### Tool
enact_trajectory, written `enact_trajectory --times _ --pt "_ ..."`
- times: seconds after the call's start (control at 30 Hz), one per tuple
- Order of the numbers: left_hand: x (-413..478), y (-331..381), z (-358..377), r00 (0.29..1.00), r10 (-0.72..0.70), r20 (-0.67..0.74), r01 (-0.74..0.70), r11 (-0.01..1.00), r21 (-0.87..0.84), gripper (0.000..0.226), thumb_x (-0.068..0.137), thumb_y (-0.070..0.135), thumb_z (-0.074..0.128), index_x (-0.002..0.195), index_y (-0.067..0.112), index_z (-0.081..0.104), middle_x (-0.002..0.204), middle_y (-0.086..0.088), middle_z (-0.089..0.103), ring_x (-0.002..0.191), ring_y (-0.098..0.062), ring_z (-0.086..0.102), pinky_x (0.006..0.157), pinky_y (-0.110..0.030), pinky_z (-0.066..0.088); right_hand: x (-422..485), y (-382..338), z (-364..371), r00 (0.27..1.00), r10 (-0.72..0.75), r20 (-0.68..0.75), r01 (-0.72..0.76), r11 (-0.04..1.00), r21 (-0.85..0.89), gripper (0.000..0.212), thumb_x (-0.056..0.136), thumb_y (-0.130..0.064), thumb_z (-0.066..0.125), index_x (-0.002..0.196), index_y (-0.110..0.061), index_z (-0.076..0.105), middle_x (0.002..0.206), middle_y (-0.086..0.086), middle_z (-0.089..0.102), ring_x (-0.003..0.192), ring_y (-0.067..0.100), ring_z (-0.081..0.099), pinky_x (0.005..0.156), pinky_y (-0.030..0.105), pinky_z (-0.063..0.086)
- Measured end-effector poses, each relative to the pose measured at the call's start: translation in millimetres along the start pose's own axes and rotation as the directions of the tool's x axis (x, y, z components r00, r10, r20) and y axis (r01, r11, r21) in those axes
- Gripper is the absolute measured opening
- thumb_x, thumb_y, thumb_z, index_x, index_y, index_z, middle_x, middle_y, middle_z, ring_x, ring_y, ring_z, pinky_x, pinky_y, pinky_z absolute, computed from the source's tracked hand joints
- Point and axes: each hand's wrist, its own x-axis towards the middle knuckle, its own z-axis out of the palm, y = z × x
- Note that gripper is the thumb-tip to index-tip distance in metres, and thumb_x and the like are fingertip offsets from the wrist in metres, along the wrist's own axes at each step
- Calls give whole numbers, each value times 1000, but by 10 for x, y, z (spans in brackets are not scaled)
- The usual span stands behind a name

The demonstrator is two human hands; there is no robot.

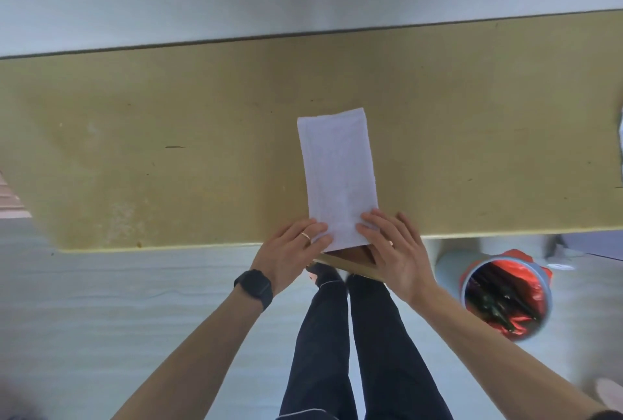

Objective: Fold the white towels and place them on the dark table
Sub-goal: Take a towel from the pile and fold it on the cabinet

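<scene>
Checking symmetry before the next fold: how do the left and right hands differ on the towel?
The left hand wears a black watch; the right hand has a bare wrist. The left hand covers the near left corner of the towel, the right hand its near right corner. Both lay fairly straight fingers on the towel's near end at the edge of the table; thumbs are hidden.

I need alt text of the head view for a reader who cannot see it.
The left hand and right hand rest fingers on the near end of a folded white towel lying on a tan table. A red-lined bin stands nearby.
</scene>
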Motion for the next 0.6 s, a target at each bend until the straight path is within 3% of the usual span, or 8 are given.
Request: enact_trajectory --times 0.1,0.2,0.3,0.37,0.43,0.5,0.6 --pt "11 21 -23 999 -38 -10 37 998 -54 53 60 -15 76 103 15 71 119 -2 67 114 -23 55 94 -32 44 -41 27 -19 1000 1 27 -2 999 49 33 89 -2 68 120 -16 71 134 -1 62 131 17 53 110 48 39" --pt "19 22 -67 995 -98 -10 96 987 -127 38 68 -7 81 95 18 73 116 4 71 111 -20 63 88 -32 53 -63 52 -94 997 -17 70 8 993 121 25 95 -10 60 116 -15 72 136 -3 61 132 14 52 111 45 40" --pt "114 73 -238 957 -285 46 286 913 -292 20 77 7 77 92 20 77 102 8 75 99 -16 68 77 -34 57 -14 1 -232 996 24 85 -43 973 228 18 97 -14 60 109 -12 73 128 -2 65 127 14 56 103 37 48" --pt "258 103 -468 835 -500 231 548 712 -439 11 84 20 75 94 25 78 90 12 74 87 -12 66 77 -30 54 106 -62 -358 985 146 97 -169 938 304 16 92 -9 68 106 -14 74 120 -8 68 120 11 59 98 27 49" --pt "425 42 -652 673 -614 412 720 415 -557 9 82 30 80 90 27 78 76 15 71 72 -10 61 70 -21 50 329 -138 -519 932 332 143 -362 853 376 22 88 -7 73 102 -23 74 110 -23 66 109 3 60 94 11 42" --pt "588 -95 -741 600 -633 490 739 204 -642 16 77 34 84 87 25 77 75 14 72 73 -8 65 73 -17 49 602 -166 -641 830 504 240 -555 696 457 18 90 -20 72 96 -37 69 96 -28 68 98 -5 61 85 3 39" --pt "846 -307 -780 558 -634 535 712 35 -701 25 77 35 84 94 18 76 89 3 77 85 -11 71 84 -23 52 1002 -119 -657 754 583 301 -639 546 542 4 92 -32 69 92 -35 66 88 -22 71 89 -7 63 78 6 44"
